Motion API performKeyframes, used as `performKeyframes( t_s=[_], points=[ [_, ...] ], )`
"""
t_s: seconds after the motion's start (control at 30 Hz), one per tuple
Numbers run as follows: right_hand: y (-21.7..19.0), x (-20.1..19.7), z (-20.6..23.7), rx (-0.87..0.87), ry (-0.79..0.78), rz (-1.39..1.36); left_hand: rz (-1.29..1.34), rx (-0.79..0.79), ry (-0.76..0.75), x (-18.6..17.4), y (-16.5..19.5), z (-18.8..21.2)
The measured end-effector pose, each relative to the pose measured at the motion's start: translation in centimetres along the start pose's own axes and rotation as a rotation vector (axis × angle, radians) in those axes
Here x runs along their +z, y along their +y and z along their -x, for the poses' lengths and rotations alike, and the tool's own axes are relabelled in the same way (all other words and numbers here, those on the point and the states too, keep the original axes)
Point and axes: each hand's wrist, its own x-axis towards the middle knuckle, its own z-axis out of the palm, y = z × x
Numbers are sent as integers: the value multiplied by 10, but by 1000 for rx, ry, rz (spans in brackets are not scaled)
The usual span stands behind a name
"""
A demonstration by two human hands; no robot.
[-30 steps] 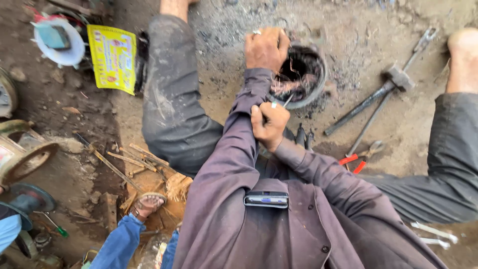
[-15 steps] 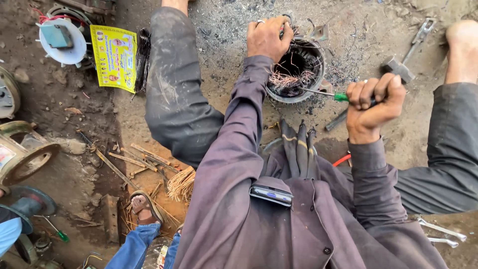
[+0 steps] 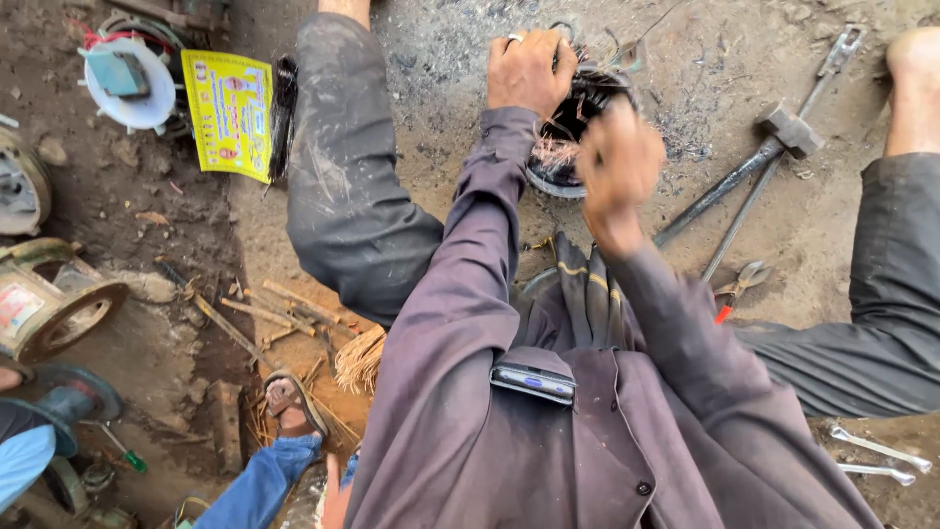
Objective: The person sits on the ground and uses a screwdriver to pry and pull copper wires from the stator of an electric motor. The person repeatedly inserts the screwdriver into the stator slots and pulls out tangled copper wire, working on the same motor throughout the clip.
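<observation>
— From the head view, where do we have the motor stator (image 3: 573,127)?

— On the dirt floor (image 3: 441,186) between our spread legs. Our left hand (image 3: 530,71) is curled closed over its far rim, pinning it down. Our right hand (image 3: 619,162) sits above the near rim, blurred; we cannot tell how far it is closed or whether it has anything in it.

— How do we reckon it handles?

— Heavy and rigid, we judge: a round metal housing, so the rim is the safe place to grip. The copper windings (image 3: 560,152) fraying out of it look thin, springy and sharp-ended; we would keep our palms off those.

— And around us?

— A long-handled hammer (image 3: 774,147) and a metal rod (image 3: 783,147) lie just right of the stator, with red-handled pliers (image 3: 734,289) nearer our knee and two wrenches (image 3: 876,458) by our right leg. A yellow packet (image 3: 232,113) and a white round cover (image 3: 127,83) sit well off to the left, with another person's sandalled foot (image 3: 291,402) lower left.

— Anything in the way?

— Mostly our own knees, and the hammer handle close on the right.
</observation>
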Motion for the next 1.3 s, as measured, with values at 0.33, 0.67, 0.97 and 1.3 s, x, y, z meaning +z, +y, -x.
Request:
performKeyframes(
  t_s=[0.33,0.67,0.97,1.3],
  points=[
    [-14,-14,-32,164,-116,79,54,-307,-209,-15,15,3],
    [24,-4,-89,-116,-48,377,46,-318,-78,-13,15,-3],
    [-74,-122,1,-25,151,-330,99,-431,-264,-20,21,-6],
    [-103,-212,124,-73,210,-496,441,-813,-463,-67,3,12]
  ],
)
